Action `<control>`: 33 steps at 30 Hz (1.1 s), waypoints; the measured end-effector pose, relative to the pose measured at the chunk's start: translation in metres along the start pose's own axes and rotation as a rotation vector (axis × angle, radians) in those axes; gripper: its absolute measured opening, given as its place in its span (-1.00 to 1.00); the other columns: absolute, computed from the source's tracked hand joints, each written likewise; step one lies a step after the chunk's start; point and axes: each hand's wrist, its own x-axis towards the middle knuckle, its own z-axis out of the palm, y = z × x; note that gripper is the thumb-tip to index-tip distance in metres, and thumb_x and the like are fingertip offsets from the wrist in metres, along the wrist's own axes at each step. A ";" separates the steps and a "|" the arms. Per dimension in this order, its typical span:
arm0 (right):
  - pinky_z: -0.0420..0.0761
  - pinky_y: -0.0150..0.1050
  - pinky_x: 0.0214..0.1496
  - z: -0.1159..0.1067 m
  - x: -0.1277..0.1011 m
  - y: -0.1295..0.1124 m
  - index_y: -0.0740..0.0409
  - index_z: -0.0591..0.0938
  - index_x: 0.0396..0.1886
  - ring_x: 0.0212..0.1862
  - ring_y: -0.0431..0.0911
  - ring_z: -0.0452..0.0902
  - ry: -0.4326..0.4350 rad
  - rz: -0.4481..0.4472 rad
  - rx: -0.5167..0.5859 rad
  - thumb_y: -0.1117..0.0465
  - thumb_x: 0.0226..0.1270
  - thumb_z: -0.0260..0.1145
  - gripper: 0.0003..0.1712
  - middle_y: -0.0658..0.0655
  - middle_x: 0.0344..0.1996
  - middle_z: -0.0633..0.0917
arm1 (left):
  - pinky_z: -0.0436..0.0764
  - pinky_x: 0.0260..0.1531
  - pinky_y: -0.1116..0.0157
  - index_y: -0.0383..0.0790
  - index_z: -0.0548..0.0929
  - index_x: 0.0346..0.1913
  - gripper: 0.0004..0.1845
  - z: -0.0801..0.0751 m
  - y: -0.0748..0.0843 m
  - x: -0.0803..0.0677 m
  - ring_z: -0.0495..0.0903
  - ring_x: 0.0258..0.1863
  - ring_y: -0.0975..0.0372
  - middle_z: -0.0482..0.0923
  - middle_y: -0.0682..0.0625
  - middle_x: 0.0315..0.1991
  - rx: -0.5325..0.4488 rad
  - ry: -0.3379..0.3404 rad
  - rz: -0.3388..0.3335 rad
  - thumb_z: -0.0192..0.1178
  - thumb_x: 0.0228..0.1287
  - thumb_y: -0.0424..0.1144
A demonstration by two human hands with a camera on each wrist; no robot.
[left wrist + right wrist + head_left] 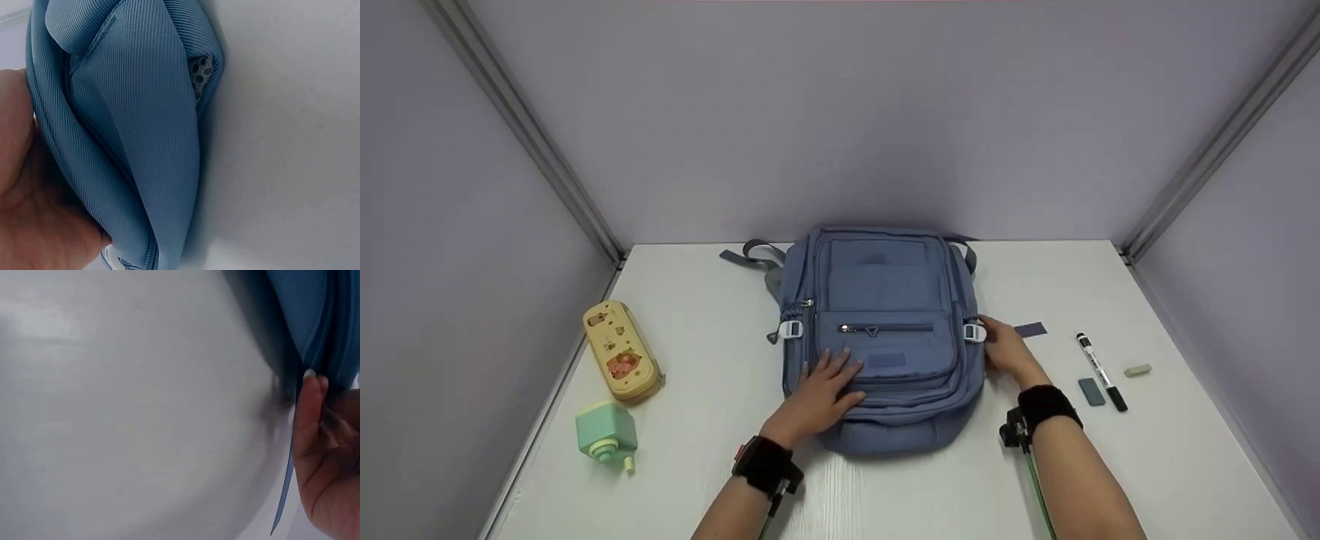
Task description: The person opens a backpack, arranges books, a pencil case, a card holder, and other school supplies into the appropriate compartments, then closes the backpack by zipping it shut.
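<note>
In the head view, a blue backpack [885, 289] lies on the white desk [705, 360], in the middle, its zipped front pocket facing up. The left hand [814, 401] rests on the lower left of the backpack's front, its fingers spread wide. The right hand [1006, 351] reaches to the backpack's right side, just beside a white buckle [974, 333]; its fingertips are hidden here. A strap end [1031, 329] lies beyond that hand. To the left are a yellow pencil case [619, 349] and, nearer the person, a green box-shaped gadget [606, 427]. To the right lie a marker [1099, 367], a grey-blue block [1091, 391] just beside it and a small pale piece [1138, 370].

In the left wrist view, the left hand is at the edge of the backpack's fabric, beside a long side zipper [112, 157]; a patch of mesh [201, 73] shows in a fold.

In the right wrist view, the right hand's fingertips are narrowly spaced at the backpack's side; whether they pinch the fabric cannot be told.
</note>
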 end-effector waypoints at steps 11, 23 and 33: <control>0.57 0.07 -0.11 0.005 -0.001 -0.004 0.54 0.62 -0.04 -0.19 0.21 0.61 0.226 0.043 -0.179 0.50 0.25 0.11 -0.68 0.41 -0.22 0.68 | -0.12 0.31 -0.30 0.10 0.26 0.50 -0.44 0.003 0.003 -0.001 -0.17 0.50 -0.16 -0.02 -0.12 0.54 0.049 0.020 0.011 -0.14 0.54 0.13; 0.40 0.20 -0.09 0.007 -0.010 -0.009 0.36 0.71 -0.32 -0.17 0.33 0.57 0.271 -0.048 -0.506 0.37 0.30 0.20 -0.82 0.38 -0.33 0.70 | -0.04 0.31 -0.30 0.20 0.34 0.46 -0.52 0.016 0.008 0.000 -0.09 0.50 -0.13 0.00 -0.10 0.54 0.218 0.079 -0.025 -0.22 0.58 0.09; 0.53 0.12 -0.23 0.002 -0.030 -0.014 0.22 0.79 -0.33 -0.33 0.20 0.65 0.195 -0.037 -0.508 0.30 0.29 0.32 -0.86 0.26 -0.40 0.74 | -0.09 0.31 -0.30 0.19 0.36 0.44 -0.53 0.018 0.014 0.001 -0.13 0.51 -0.11 -0.03 -0.07 0.55 0.220 0.088 -0.077 -0.27 0.60 0.05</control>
